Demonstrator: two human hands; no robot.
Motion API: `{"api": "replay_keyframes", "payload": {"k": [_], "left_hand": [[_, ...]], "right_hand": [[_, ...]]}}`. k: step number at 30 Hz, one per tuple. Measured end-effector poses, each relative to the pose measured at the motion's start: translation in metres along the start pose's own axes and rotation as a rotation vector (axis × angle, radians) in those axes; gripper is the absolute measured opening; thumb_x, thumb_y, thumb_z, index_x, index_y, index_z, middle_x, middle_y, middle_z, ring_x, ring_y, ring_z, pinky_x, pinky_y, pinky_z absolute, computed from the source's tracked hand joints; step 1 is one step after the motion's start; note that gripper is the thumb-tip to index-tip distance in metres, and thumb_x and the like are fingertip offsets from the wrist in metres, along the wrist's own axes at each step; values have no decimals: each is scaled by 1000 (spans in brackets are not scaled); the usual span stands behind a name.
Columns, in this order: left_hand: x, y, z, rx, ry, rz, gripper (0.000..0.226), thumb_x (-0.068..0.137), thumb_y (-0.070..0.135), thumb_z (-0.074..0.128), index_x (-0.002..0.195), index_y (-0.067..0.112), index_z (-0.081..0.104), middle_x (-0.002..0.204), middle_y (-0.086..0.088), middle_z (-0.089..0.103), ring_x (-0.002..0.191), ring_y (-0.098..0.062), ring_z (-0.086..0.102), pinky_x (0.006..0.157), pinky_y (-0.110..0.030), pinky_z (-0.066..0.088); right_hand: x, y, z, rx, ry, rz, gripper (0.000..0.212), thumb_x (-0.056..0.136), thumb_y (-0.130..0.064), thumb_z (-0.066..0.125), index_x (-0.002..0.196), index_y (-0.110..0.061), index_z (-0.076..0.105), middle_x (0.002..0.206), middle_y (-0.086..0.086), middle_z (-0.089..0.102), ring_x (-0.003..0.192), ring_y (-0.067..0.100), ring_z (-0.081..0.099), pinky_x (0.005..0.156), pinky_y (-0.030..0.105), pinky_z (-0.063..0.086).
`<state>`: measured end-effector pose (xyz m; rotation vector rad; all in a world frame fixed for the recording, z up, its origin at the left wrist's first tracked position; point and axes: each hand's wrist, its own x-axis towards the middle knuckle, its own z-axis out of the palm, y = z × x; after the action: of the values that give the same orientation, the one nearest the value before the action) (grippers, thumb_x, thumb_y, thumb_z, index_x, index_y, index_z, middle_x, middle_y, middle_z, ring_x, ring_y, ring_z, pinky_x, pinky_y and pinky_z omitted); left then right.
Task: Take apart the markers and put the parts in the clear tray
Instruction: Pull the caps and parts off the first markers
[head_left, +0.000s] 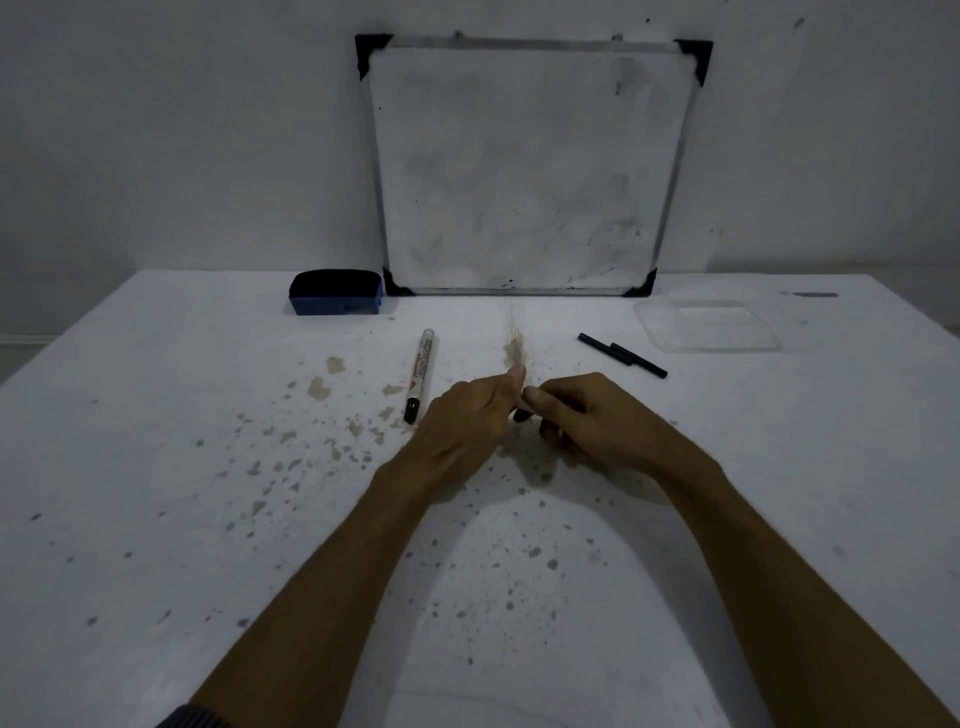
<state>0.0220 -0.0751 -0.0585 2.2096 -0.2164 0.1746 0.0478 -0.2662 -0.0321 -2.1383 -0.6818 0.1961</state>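
At the middle of a stained white table (156, 415), we see two bare hands meet over a marker that is almost wholly hidden between them. The left hand (467, 421) is curled with its thumb raised; the right hand (582, 415) is closed with fingertips pinched toward the left thumb. Only a small dark end of the held marker (521, 414) shows beneath the fingers, so we cannot tell its colour, its length or whether it is still in one piece.

A second marker (422, 371) lies just left of the left hand, whole as far as we can see: a white barrel with printed lettering, a black end toward us and a pale end pointing away. To the right of the hands and well apart from them, two black rods (623, 355) lie overlapping in a slanted line. Beyond them, near the far right of the table, sits the clear tray (660, 332), shallow and see-through.

The stretch between the hands and the tray is bare tabletop, and the near half of the table is open around both forearms. The table's left edge runs diagonally out of view.

The surface is spattered with brown and grey spots, with a larger brown smear just beyond the hands. A smudged whiteboard (524, 166) with black corners leans against the pale wall, a blue eraser (336, 300) to its left.
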Motion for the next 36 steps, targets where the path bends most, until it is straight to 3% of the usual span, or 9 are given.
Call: {"api": "replay_keyframes", "payload": {"k": [6,9,13,15,20,24,30,33,36], "left_hand": [[3,-7,-3,26,87,83,52,107,56,31,63,35,50,63,17,63,56,1,56,54,-14,41],[11,-8,-1,95,105,11,57,107,53,27,59,31,48,50,9,56,52,6,55,53,-22,42],[10,-13,-7,-68,140,-117,58,110,49,31,59,27,46,57,3,50,46,-1,47,57,-28,42],[4,-11,-7,-161,143,-160,55,108,56,30,66,26,51,66,1,55,57,-4,53,61,-28,46],[2,3,7,272,146,53,37,110,50,25,95,24,46,67,5,58,59,-13,60,54,-32,51],[5,-5,11,459,233,217,25,109,36,47,96,15,53,83,-1,57,70,-20,53,63,-35,44],[9,-13,10,526,199,214,29,104,40,58,100,13,67,99,-5,65,87,-22,55,77,-40,48],[9,-16,6,468,171,195,31,100,45,62,102,17,72,103,-3,68,92,-18,59,79,-35,51],[7,-16,3,421,165,171,31,99,46,63,108,19,75,109,-1,68,99,-16,59,86,-33,50]], "right_hand": [[-2,-6,6,349,-108,194,48,101,-59,48,77,-30,78,52,-13,54,40,4,41,39,19,34],[1,-6,15,160,28,74,38,101,-55,51,89,-32,79,56,-19,64,44,1,53,48,11,41],[-7,12,0,-89,264,-11,31,96,-57,59,103,-35,79,76,-42,66,78,-20,64,64,-2,43],[-12,22,-10,-150,299,15,37,94,-64,57,103,-35,79,89,-35,71,88,-18,64,70,1,42],[0,23,3,-235,325,31,42,100,-59,51,110,-28,75,90,-18,73,80,-9,64,68,7,40],[1,20,-2,-110,392,123,38,101,-59,50,108,-29,71,76,-14,72,70,-6,66,63,16,47],[0,9,-1,169,359,159,25,95,-57,62,102,-34,70,67,1,72,51,15,69,48,29,56],[0,8,0,286,335,157,19,97,-47,64,102,-31,74,70,5,72,55,22,71,55,39,61],[0,8,-1,406,326,168,13,99,-41,64,93,-39,75,79,-3,76,67,15,73,63,31,60]]}}
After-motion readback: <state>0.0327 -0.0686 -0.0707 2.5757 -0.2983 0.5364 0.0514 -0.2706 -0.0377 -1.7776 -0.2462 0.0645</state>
